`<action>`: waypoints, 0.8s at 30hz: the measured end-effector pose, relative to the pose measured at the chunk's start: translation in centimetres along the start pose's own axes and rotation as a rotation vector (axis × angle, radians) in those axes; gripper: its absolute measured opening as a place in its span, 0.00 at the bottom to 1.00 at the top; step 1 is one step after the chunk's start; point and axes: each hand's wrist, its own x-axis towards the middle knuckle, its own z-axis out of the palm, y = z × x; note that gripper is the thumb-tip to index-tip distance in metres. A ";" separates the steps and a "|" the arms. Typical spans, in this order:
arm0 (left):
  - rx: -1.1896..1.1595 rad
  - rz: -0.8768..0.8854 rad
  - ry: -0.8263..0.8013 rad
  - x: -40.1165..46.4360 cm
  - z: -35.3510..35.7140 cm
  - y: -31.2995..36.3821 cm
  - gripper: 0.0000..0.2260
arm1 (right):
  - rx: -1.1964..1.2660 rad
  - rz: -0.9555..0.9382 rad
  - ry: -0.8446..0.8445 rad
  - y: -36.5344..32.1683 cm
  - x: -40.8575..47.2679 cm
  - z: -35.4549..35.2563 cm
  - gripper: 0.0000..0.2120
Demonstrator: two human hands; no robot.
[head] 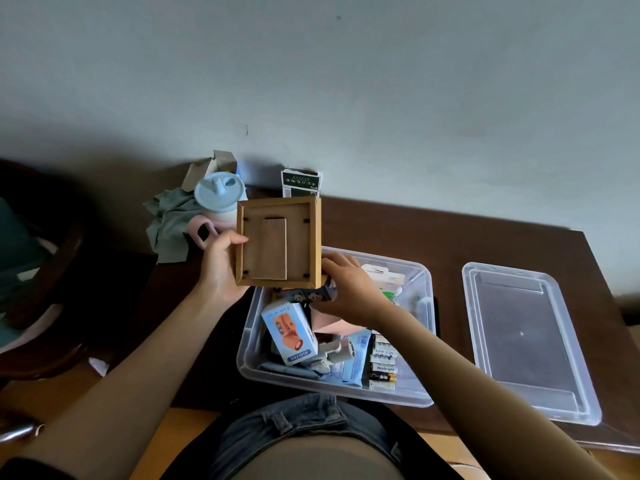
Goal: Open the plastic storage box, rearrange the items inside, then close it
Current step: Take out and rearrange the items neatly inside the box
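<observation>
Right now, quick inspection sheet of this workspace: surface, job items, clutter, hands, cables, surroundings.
Surface: dark wooden table, set against the wall.
Job's things: clear storage box open, packed with a mini fan carton, batteries and packets; its lid lies on the table to the box's right; wooden picture frame held above the box's far left corner, back towards the camera.
Clutter: blue-lidded cup, grey-green cloth, open cardboard carton, dark printed packet.
Hands: left hand grips the frame's left edge; right hand holds a small dark item, hard to identify.
Cables: nothing seen.
Surroundings: plain wall; dark chair at left.
</observation>
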 end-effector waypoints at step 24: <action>0.603 -0.187 -0.465 -2.8 4.7 -5.4 0.11 | 0.631 0.210 -0.170 3.2 -6.5 -7.1 0.10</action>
